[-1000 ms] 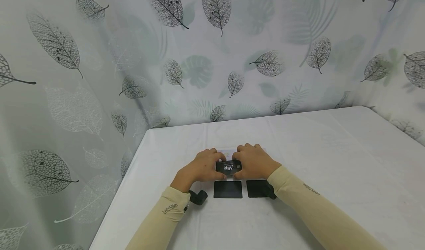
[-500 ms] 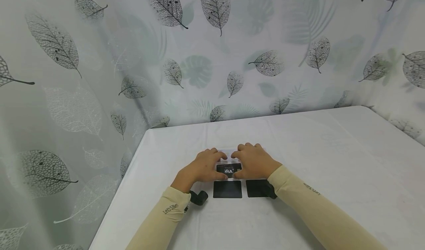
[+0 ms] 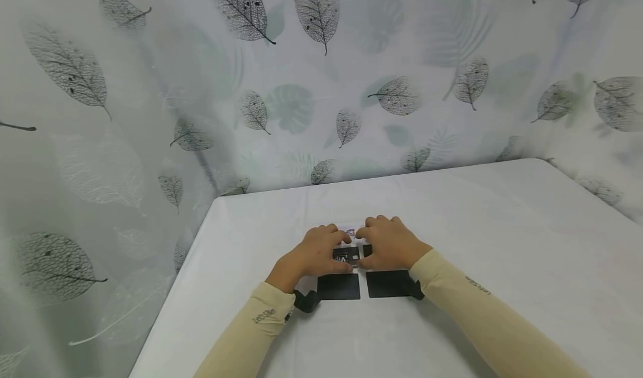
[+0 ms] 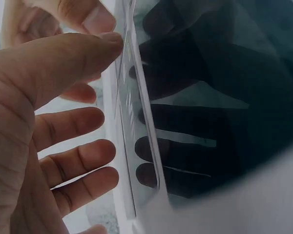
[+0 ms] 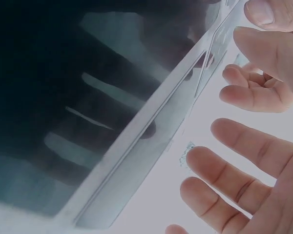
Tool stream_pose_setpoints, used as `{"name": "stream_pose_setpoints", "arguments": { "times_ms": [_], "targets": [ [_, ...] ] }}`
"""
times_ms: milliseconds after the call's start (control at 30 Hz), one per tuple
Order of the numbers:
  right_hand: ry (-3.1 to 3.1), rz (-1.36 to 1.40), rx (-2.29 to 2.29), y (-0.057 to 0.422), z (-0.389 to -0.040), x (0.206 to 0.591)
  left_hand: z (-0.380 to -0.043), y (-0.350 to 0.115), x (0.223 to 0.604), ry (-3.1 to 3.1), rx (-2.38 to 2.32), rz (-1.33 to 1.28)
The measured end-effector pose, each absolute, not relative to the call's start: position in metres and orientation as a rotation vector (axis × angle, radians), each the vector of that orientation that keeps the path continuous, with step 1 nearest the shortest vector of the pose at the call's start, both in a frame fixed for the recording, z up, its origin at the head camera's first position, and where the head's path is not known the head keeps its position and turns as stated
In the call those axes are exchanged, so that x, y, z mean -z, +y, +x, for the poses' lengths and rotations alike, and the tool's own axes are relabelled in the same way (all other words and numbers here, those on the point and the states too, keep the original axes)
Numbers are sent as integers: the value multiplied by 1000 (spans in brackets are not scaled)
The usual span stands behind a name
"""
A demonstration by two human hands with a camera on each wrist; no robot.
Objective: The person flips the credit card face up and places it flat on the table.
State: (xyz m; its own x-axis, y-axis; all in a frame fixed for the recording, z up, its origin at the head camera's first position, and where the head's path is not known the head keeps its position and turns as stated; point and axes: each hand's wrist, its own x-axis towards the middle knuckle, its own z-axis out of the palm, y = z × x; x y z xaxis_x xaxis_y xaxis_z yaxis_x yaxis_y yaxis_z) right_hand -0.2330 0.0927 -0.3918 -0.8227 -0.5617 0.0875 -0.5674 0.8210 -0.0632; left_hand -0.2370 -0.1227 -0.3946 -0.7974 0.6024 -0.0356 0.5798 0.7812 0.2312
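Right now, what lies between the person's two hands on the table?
In the head view, a black VIP card lies between the left hand and right hand; both hold its ends, with something pale and clear beneath it.

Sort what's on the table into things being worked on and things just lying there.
In hand: left hand and right hand both hold the black VIP card and a clear sleeve.
Lying about: two black cards, white table.

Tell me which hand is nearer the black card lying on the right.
Right. The right hand sits just behind that card, its wrist over the card's right edge; the left hand is beyond the other black card.
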Motion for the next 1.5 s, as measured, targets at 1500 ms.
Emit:
{"name": "stream_pose_setpoints", "arguments": {
  "times_ms": [1500],
  "targets": [
    [-3069,757,-209,133,-230,392,-238,-72,394,2873,-186,944]
  ]
}}
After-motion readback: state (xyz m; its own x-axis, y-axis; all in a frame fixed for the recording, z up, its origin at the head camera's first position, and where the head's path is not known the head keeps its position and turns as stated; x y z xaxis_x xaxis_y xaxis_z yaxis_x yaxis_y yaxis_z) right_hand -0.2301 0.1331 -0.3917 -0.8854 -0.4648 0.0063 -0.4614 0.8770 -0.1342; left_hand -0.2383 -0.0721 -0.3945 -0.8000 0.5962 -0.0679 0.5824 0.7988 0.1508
